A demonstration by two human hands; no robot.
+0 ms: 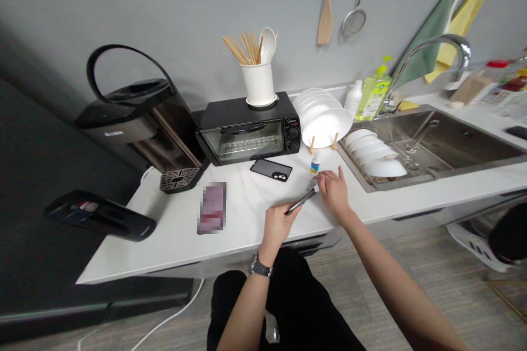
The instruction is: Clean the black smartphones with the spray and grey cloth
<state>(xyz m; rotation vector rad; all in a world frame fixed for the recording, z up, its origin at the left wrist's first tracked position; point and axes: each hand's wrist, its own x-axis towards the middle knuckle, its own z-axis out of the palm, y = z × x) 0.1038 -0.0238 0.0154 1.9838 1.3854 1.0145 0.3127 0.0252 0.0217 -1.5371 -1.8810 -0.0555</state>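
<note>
Above the counter's front part, my left hand (280,223) grips a phone (302,202), a thin dark slab seen nearly edge-on. My right hand (333,191) is at the phone's far end, fingers curled together and one finger raised. Something small and whitish-grey (316,187) shows under its fingertips; what it is I cannot make out. Just behind that hand stands a small white bottle (315,164) with a blue and yellow label. A black phone case (271,169) with camera holes lies on the counter, left of the bottle.
A purple pixelated item (212,208) and a dark flask-like thing (101,215) are at left on the white counter (173,252). Behind stand a drinks machine (144,126) and a toaster oven (249,134). Plates (323,123), bowls (381,160) and a sink (465,137) are at right.
</note>
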